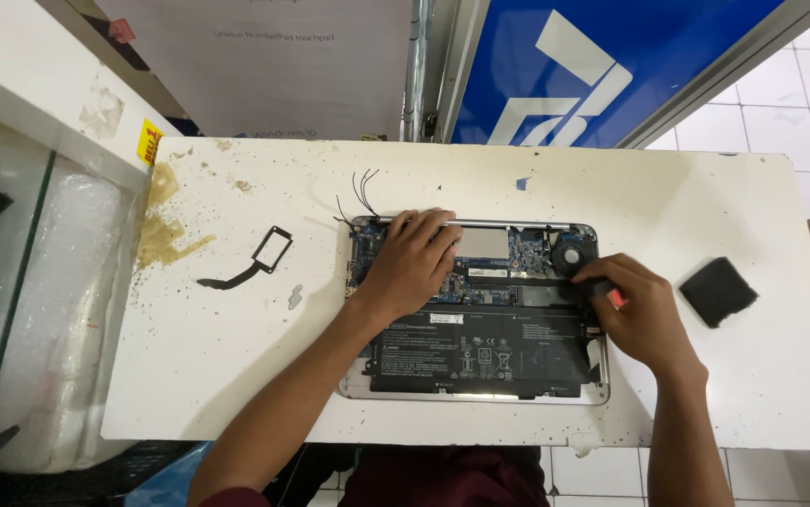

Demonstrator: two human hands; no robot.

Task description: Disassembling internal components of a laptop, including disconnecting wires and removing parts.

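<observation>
While the white desk [236, 376] carried the opened laptop [480, 314] at its middle, your left hand [412, 258] lay open, flat on its circuit board, and your right hand [638, 314] gripped a small red-tipped tool [611, 295] at its right edge.

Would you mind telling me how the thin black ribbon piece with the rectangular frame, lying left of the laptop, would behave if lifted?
The ribbon piece looks thin and flat, so probably floppy and very light. Its open frame end and narrow tail suggest it bends or creases easily.
</observation>
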